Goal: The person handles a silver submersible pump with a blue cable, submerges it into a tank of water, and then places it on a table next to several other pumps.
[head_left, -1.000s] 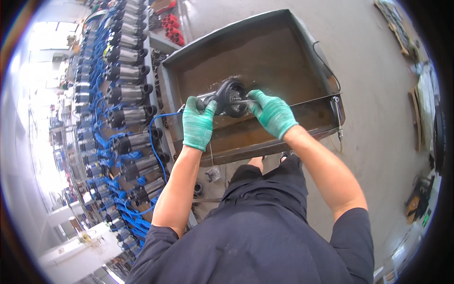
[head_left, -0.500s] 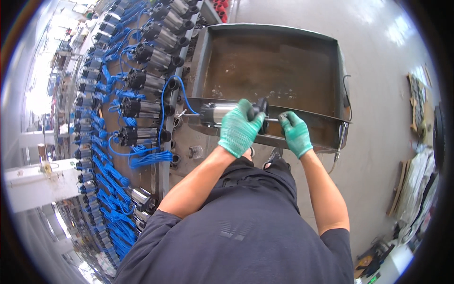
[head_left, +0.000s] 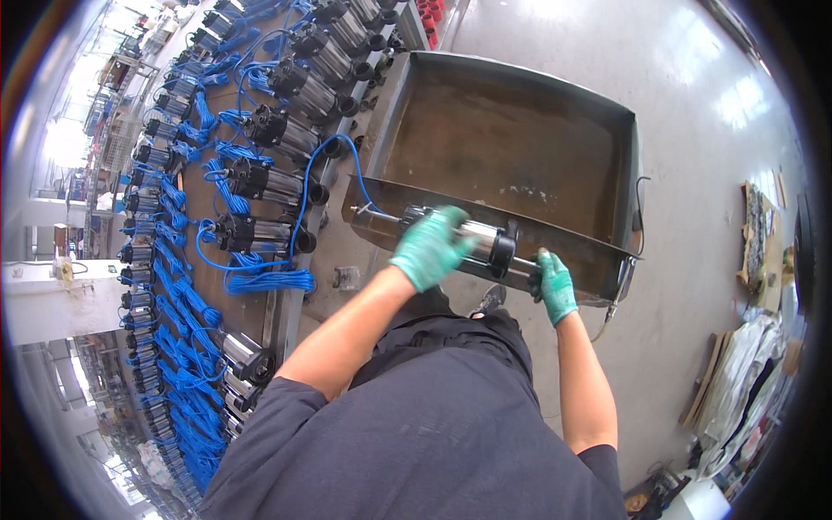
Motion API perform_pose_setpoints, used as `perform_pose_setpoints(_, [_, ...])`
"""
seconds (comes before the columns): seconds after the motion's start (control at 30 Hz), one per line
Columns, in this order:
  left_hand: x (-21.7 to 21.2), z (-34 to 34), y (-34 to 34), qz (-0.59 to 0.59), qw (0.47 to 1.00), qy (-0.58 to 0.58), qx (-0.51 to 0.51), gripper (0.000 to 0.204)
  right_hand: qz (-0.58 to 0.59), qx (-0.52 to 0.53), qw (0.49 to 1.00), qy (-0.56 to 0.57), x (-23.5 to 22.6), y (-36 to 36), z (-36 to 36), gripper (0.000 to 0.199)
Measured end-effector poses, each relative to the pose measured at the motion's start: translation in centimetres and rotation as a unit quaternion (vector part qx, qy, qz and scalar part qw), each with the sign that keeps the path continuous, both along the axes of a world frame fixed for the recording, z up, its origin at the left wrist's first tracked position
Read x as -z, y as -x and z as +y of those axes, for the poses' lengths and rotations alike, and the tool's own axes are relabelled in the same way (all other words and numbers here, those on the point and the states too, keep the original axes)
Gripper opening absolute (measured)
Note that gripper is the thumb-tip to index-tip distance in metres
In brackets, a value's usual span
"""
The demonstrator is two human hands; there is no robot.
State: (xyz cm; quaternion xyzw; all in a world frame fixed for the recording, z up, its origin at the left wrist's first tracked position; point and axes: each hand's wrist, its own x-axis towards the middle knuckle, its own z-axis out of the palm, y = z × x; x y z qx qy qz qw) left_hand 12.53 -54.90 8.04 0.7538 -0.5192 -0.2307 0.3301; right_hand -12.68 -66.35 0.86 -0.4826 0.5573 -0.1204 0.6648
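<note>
A silver, cylindrical electric pump [head_left: 482, 240] with black end parts lies slanted across the near side of the metal tank [head_left: 635, 165]. My left hand [head_left: 429, 249], in a green glove, is curled over the pump's left part, its fingers slightly blurred. A metal rod [head_left: 523, 264] sticks out of the pump's right end. My gloved right hand [head_left: 556, 286] is closed around the rod's outer end, hiding the tip. On the left a thinner rod [head_left: 378, 213] extends from the pump, and a blue cable [head_left: 356, 160] loops away from there.
To my left, a rack [head_left: 290, 299] carries rows of similar pumps [head_left: 264, 182] with bundled blue cables [head_left: 270, 282]. Brown, murky water [head_left: 511, 139] fills the tank. A hose [head_left: 604, 325] hangs at its near right corner. Wrapped sheets [head_left: 737, 373] lie at the far right.
The view has shifted and turned slightly. My left hand has slid leftward along the pump, baring its silver right part. My right hand stays at the right-hand rod.
</note>
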Motion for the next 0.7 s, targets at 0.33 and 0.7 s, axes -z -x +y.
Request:
perform_pose_setpoints(0.33, [5.2,7.7,-21.1,-0.099,0.969,-0.098,0.205,0.038,0.132,-0.129,0.974,-0.129,-1.5,-0.1,-3.4,0.063])
perform_pose_setpoints(0.7, [6.9,5.2,-20.6,0.281,0.897,-0.331,-0.087,0.047,-0.004,-0.161,0.981,-0.104,-2.8,1.5,-2.3,0.024])
